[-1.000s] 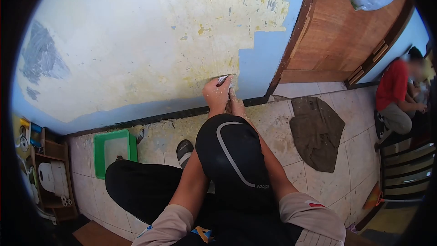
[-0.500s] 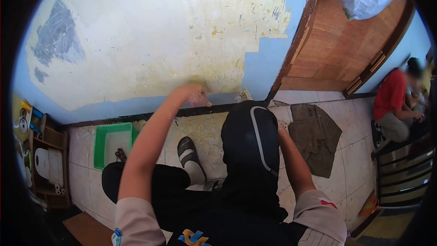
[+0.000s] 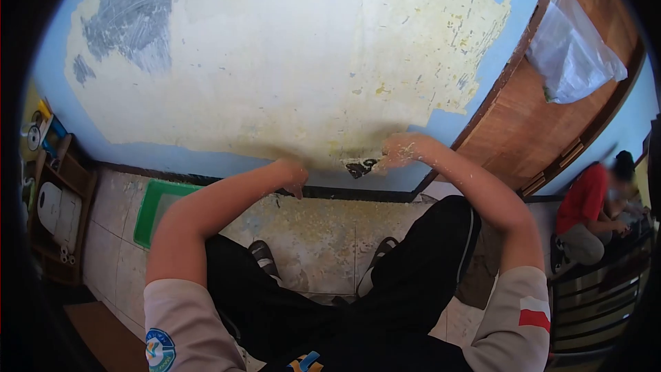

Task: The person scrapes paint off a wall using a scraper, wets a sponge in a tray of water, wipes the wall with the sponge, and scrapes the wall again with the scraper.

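My right hand [image 3: 403,150] is closed around a scraper [image 3: 359,167] with a dark, pale-smeared blade, held close to the lower part of the wall [image 3: 275,62]. White flecks cover that hand and forearm. To its left, my left hand [image 3: 294,176] is near the bottom of the wall, fingers pointing down and nothing visible in them. The wall has a large cream stripped area, edged by blue paint, with a grey patch [image 3: 131,17] at upper left.
A green tray [image 3: 146,215] lies on the floor at left, beside a wooden shelf [image 3: 77,217]. Pale debris covers the tiles [image 3: 310,234] below the wall. A plastic bag [image 3: 575,48] hangs by the wooden door [image 3: 502,124]. A person in red [image 3: 584,196] sits at far right.
My right hand has come up from beside my knee to the wall, with the scraper in it. My knee has swung right, and the view has shifted.
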`<state>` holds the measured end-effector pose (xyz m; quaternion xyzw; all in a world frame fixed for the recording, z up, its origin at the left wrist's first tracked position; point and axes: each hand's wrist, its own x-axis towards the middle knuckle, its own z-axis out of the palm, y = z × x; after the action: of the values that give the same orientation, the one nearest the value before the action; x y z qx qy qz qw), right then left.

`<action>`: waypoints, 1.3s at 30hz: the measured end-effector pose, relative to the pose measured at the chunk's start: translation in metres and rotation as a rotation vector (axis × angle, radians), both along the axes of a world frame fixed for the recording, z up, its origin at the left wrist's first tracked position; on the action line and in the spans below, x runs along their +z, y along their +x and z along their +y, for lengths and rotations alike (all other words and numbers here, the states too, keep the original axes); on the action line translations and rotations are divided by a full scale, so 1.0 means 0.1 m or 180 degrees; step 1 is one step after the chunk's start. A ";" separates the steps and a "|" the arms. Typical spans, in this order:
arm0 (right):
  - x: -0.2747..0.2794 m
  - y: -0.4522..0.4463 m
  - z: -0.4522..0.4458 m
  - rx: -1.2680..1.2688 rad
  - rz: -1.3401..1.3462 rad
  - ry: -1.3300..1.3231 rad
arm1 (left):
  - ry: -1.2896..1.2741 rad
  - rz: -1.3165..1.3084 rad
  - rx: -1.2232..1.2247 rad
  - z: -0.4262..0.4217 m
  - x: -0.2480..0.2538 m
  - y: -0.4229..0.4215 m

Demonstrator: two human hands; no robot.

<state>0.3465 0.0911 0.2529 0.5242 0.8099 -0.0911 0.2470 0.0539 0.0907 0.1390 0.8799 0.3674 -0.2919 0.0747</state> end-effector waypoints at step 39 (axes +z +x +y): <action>-0.62 0.87 -0.21 -0.0249 -0.0331 -0.0459 | -0.1640 -0.0006 -0.0072 0.08 -0.58 0.78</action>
<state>0.4334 0.0700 0.1905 0.5403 0.7662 -0.1315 0.3220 0.1320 0.0990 0.0809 0.8362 0.2709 -0.3759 0.2935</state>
